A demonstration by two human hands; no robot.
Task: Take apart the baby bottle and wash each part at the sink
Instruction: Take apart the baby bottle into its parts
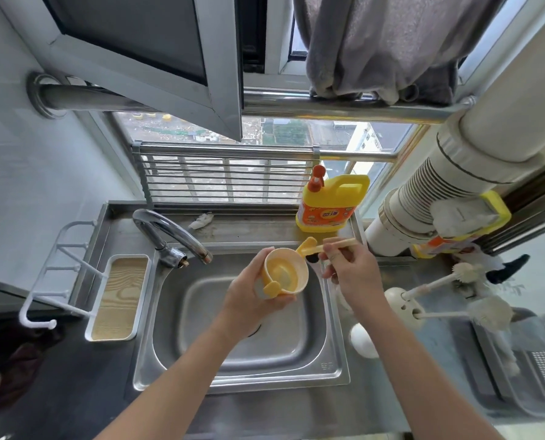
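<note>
L hand (255, 296) is over the steel sink (339, 354), fingers curled round a cream handled collar (285, 273), open side up. One yellow handle sits by the thumb, the other on the far side. R hand (355, 274), just right of it, pinches a thin cream stick (344, 243) that points toward the collar's far handle. Faucet (172, 231) at back left, spout near the collar but apart. Yellow detergent jug (331, 204) on ledge behind. Wood-look tray (118, 296) left of sink. Brush holder (402, 304) w/ two brushes on counter, right.
</note>
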